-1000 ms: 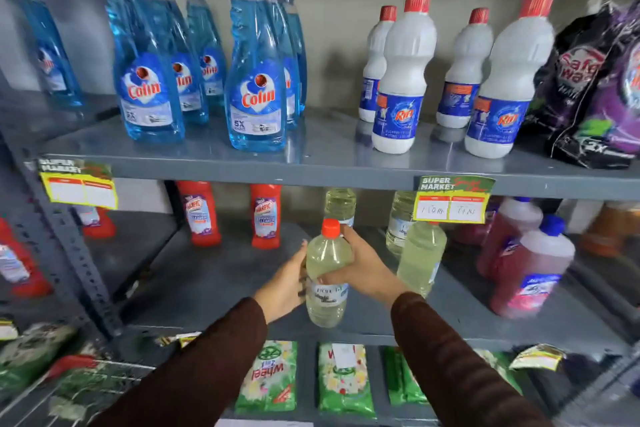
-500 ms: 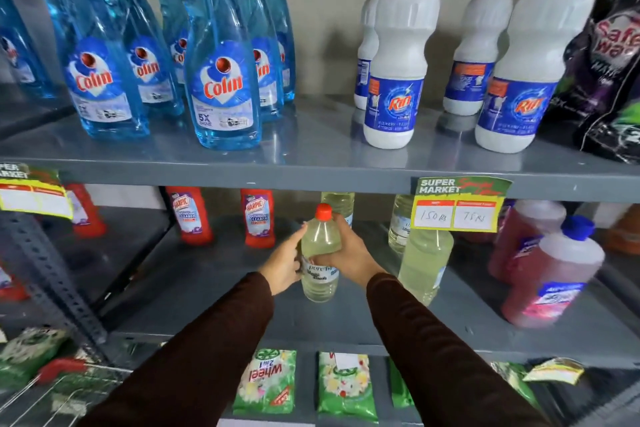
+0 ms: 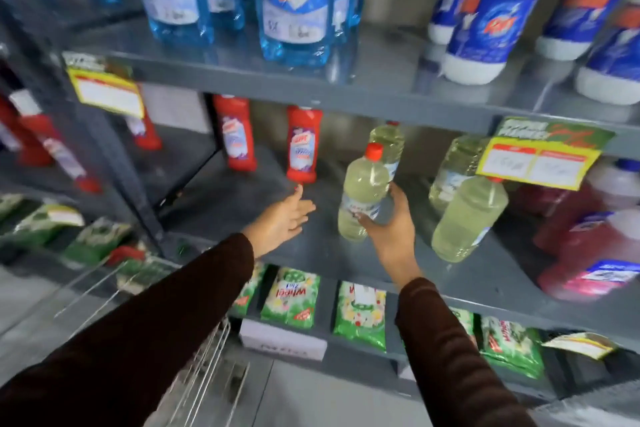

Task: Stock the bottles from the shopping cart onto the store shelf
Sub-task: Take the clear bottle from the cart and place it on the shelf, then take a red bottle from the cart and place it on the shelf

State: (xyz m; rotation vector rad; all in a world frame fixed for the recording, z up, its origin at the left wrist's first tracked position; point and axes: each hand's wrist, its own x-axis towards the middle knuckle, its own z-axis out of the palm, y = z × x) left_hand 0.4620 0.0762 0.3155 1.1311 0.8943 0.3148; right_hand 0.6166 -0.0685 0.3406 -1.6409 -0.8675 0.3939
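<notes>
A clear bottle of pale yellow liquid with a red cap [image 3: 363, 191] stands on the grey middle shelf [image 3: 242, 208]. My right hand [image 3: 389, 222] wraps its lower part from the right. My left hand [image 3: 282, 218] is off the bottle, fingers spread, hovering over the bare shelf to its left. Three more pale yellow bottles stand nearby: one behind [image 3: 387, 144], one at the back right [image 3: 453, 166] and one at the front right [image 3: 465, 218]. The wire shopping cart [image 3: 204, 367] shows at the bottom left under my left arm.
Two red bottles [image 3: 302, 146] stand left of the yellow ones, pink jugs [image 3: 595, 246] at the right. Blue spray bottles [image 3: 294, 0] and white bottles [image 3: 485, 17] fill the shelf above. Green packets [image 3: 289, 296] lie on the shelf below. Yellow price tags [image 3: 536, 163] hang from the shelf edges.
My left hand has let go of the bottle and moved left, opening. The bottle now rests deeper on the shelf in my right hand alone. The view has shifted and tilted.
</notes>
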